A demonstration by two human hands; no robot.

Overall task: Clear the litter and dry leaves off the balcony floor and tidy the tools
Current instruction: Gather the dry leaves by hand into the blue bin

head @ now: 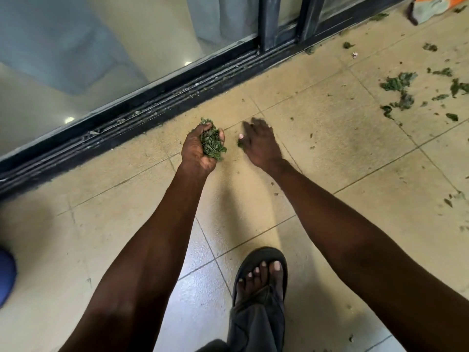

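My left hand [200, 148] is palm up with its fingers curled round a handful of dry green leaves [212, 142], just above the beige tiled floor [330, 128] near the door track. My right hand [258, 143] hovers palm down right beside it, with blurred, loosely spread fingers that hold nothing I can make out. A small leaf scrap [239, 144] shows just under its thumb. More leaf litter [401, 90] lies scattered over the tiles to the far right, with a small pale scrap [354, 55] near the door.
A black sliding-door track [157, 102] and glass door run diagonally along the left. My sandalled foot [261, 278] stands at bottom centre. An orange and grey cloth [436, 6] lies at the top right corner. A blue object [6, 275] sits at the left edge.
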